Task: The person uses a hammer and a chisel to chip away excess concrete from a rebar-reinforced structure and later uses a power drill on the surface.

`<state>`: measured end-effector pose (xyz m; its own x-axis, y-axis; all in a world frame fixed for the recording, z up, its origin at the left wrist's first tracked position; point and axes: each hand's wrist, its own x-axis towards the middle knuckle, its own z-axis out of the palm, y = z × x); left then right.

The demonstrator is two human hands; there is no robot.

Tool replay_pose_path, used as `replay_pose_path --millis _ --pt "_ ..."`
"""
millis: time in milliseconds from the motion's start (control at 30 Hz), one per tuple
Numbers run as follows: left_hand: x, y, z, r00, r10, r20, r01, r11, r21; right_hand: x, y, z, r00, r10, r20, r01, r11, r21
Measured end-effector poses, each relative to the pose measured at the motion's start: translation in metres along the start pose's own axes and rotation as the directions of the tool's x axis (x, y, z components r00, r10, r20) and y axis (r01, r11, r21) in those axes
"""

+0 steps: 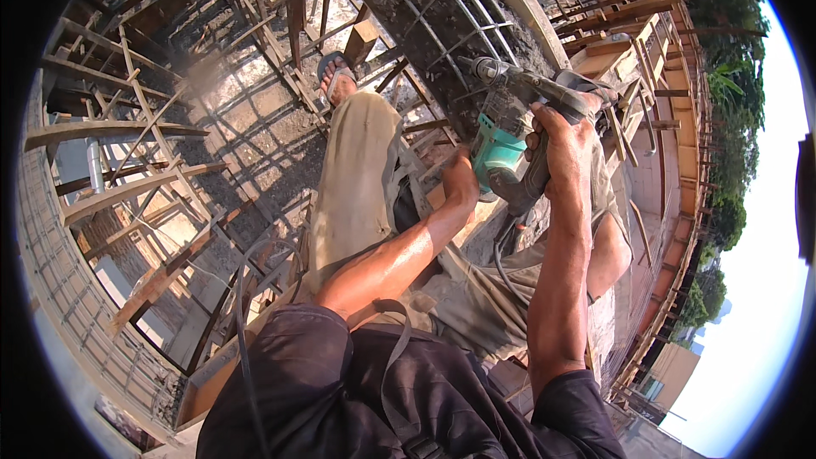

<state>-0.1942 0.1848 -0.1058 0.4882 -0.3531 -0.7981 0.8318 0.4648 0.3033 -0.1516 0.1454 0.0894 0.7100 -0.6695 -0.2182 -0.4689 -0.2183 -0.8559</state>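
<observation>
A green and dark-grey rotary hammer (498,151) is in my two hands, above my right thigh. Its metal chuck (486,70) points up and away, toward steel bars over rough concrete. My right hand (559,138) is closed round the dark handle, thumb on top. On the tool's left side, my left hand (460,177) rests against the green housing with its fingers curled in behind, partly hidden. A dark cable (503,255) hangs from the tool's near end. Whether a bit sits in the chuck I cannot make out.
A grid of steel rebar (463,2) lies in a trough beside a board edge (523,0). My sandalled left foot (337,78) stands on timber by a wood block (361,41). Wooden props (119,129) and a lower ground level lie left; formwork (680,161) curves along the right.
</observation>
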Motion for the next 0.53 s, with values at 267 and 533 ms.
replay_pose_path --millis 267,533 --pt "0.055 -0.011 -0.009 0.976 0.098 -0.193 -0.042 0.960 0.276 0.025 0.079 -0.007 0.993 -0.033 -0.112 0.056 0.977 0.208" --pt "0.118 0.009 -0.012 0.949 0.237 -0.210 -0.020 0.707 0.707 0.108 0.143 -0.009 0.971 0.218 -0.095 -0.153 0.879 0.451"
